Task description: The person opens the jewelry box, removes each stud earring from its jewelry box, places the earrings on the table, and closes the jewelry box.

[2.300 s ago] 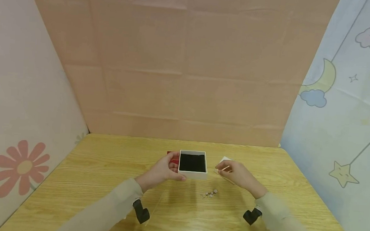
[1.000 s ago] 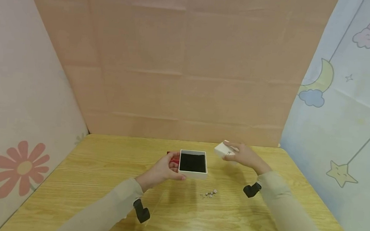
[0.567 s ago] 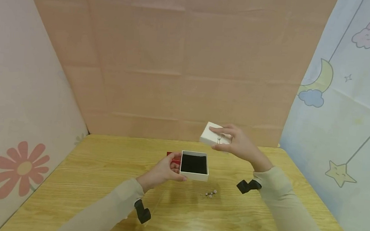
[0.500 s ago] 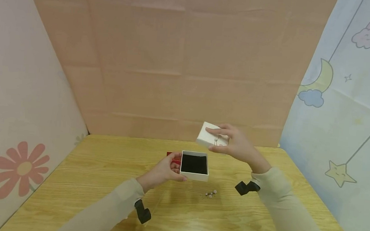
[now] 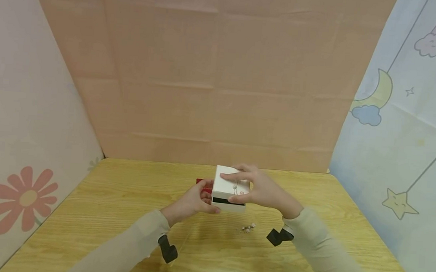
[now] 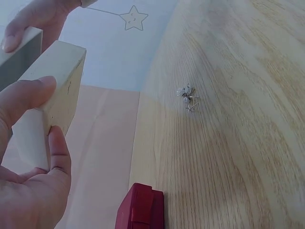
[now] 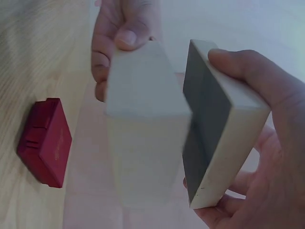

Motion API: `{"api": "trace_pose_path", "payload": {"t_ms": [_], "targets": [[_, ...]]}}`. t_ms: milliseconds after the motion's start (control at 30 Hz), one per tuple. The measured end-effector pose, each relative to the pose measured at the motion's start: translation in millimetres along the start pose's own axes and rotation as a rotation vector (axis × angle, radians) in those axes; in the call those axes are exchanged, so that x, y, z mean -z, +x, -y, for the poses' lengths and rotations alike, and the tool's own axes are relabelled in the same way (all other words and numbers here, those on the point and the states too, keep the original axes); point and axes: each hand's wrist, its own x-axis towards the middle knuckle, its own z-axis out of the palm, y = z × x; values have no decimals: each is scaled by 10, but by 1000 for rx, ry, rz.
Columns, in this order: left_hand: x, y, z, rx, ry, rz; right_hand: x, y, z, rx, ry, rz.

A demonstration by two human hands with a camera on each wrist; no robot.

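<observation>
My left hand (image 5: 190, 201) grips the side of a white box base (image 5: 229, 206), lifted off the wooden table. A dark lining shows as a thin strip inside the base in the head view. Over it my right hand (image 5: 265, 192) holds the white lid (image 5: 223, 186), printed on top, between thumb and fingers. In the right wrist view a narrow gap separates the lid (image 7: 231, 152), its dark inner side facing the base (image 7: 143, 86), from that base. Nearer the person, a small piece of jewellery with pale beads (image 5: 248, 228) lies on the table, clearer in the left wrist view (image 6: 187, 98).
A red box (image 7: 45, 143) sits on the table beyond the left hand, mostly hidden in the head view. A tan backdrop (image 5: 213, 89) rises behind the table (image 5: 130, 189). Printed side panels stand left and right.
My right hand picked up the lid from the table's right side, raised it, then brought it left and down over the base. My left hand kept holding the base almost still.
</observation>
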Motion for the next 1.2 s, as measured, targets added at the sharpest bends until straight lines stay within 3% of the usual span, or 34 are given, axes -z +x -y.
{"api": "trace_pose_path", "payload": {"t_ms": [267,533,967,1200], "targets": [[10,-5,-1,-34,-9,29,-111,-12,-51,9,7,34],[3,-8,8,0,2,24,-141,-22,-89,31,-17,41],[-9,-2,40,-3,-5,20,-183,-30,-121,10,-21,83],[-7,-12,55,0,-5,15,-207,-24,-136,17,31,114]]}}
